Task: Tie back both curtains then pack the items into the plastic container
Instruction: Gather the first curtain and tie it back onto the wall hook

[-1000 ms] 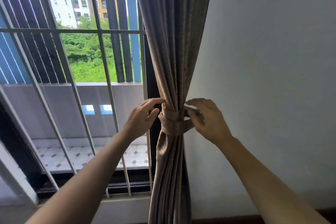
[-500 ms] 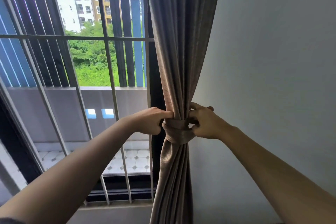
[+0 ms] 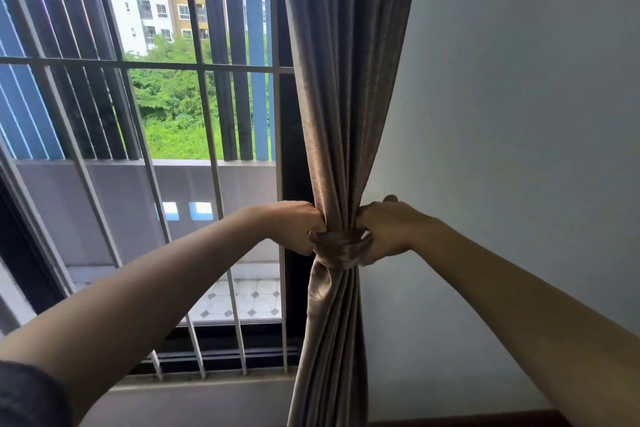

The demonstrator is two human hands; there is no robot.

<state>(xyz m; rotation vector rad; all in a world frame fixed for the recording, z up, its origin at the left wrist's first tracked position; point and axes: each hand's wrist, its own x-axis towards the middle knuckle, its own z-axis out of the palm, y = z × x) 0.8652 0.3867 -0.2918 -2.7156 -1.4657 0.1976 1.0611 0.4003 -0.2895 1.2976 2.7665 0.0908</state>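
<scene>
A grey-brown curtain (image 3: 343,80) hangs gathered into a bundle at the window's right edge, next to the wall. A tieback band (image 3: 341,246) of the same fabric is wrapped round its waist. My left hand (image 3: 294,227) grips the band's left side with curled fingers. My right hand (image 3: 384,230) grips its right side, thumb raised behind. Both fists press against the bundle from opposite sides. The other curtain, the items and the plastic container are out of view.
White window bars (image 3: 214,184) and a dark frame (image 3: 292,184) stand left of the curtain, with a balcony beyond. A plain pale wall (image 3: 519,149) fills the right side. A dark skirting strip (image 3: 467,421) runs along the bottom right.
My hands went from open fingers touching the band to closed fists gripping it on both sides. The view has shifted closer and slightly left.
</scene>
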